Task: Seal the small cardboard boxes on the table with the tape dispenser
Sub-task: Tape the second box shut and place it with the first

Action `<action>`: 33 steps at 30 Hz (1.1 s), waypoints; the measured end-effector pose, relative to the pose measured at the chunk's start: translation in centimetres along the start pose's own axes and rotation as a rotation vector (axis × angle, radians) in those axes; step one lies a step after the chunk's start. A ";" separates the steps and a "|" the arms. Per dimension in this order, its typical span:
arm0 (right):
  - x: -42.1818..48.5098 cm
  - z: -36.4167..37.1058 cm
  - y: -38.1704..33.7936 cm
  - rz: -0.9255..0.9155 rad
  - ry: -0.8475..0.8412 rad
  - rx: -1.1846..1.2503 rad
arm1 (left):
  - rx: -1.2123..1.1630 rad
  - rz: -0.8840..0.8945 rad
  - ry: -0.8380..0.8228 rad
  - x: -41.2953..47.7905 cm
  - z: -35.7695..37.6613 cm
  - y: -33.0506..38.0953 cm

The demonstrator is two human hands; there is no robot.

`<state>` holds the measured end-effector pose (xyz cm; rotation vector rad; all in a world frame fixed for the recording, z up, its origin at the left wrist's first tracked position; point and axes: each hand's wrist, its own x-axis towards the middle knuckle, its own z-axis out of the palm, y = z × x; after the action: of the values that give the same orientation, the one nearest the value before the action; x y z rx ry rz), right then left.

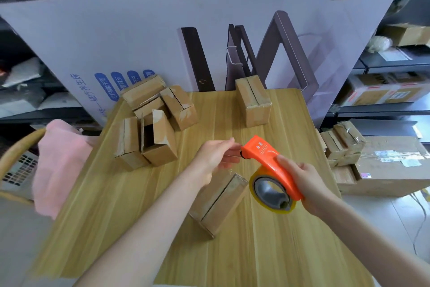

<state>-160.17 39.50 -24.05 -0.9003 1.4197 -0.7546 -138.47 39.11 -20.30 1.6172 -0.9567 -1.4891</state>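
The right hand (304, 182) is gripping the orange tape dispenser (267, 156) above the wooden surface (256, 251). The left hand (216, 156) is holding its fingers close together at the dispenser's nose; I cannot tell whether they are pinching tape. A small cardboard box (218, 203) is lying just below both hands.

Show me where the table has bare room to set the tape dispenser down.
Bare table: the near strip in front of the closest box, and the middle lane between the box cluster and the lone box. Crowded: the far-left corner, and where the right hand holds the tape dispenser.
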 end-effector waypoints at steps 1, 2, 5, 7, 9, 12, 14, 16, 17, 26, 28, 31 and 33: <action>-0.1 0.1 -0.2 -0.035 -0.006 -0.029 | -0.021 0.006 -0.020 -0.2 0.0 0.5; -0.1 0.2 -0.4 -0.071 -0.012 -0.058 | -0.046 0.011 -0.029 -0.3 -0.1 0.7; -0.4 0.5 -0.9 -0.168 -0.013 -0.129 | -0.084 0.009 -0.033 -0.6 -0.2 0.9; -0.6 0.7 -1.0 -0.225 -0.001 -0.169 | -0.084 -0.004 -0.028 -0.7 -0.3 0.8; -0.8 0.7 -1.0 -0.270 -0.005 -0.196 | -0.100 -0.028 -0.025 -0.7 -0.5 0.8; -1.3 0.5 -1.1 -0.303 -0.033 -0.196 | -0.179 -0.114 -0.061 -0.7 -1.0 0.9; -1.6 0.4 -1.2 -0.321 -0.046 -0.191 | -0.271 -0.191 -0.102 -0.7 -1.2 0.9; -1.8 0.5 -1.3 -0.328 -0.060 -0.183 | -0.345 -0.236 -0.112 -0.7 -1.3 0.7; -1.9 0.6 -1.3 -0.331 -0.067 -0.186 | -0.360 -0.240 -0.106 -0.7 -1.3 0.6; -2.5 2.1 -1.8 -0.444 0.008 -0.458 | -0.075 -0.037 0.282 0.5 -0.9 -0.3; -2.6 2.5 -2.1 -0.455 0.042 -0.521 | -0.071 -0.028 0.326 1.0 -0.9 -0.2; -2.7 2.2 -2.4 -0.446 0.058 -0.555 | -0.040 -0.017 0.339 2.0 -1.6 0.0; -2.7 1.0 -2.1 -0.419 0.079 -0.562 | -0.029 -0.018 0.417 2.8 -3.1 0.1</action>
<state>-159.08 40.89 -21.01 -1.6549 1.5625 -0.7090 -135.19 36.70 -21.26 1.8223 -0.6829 -1.1057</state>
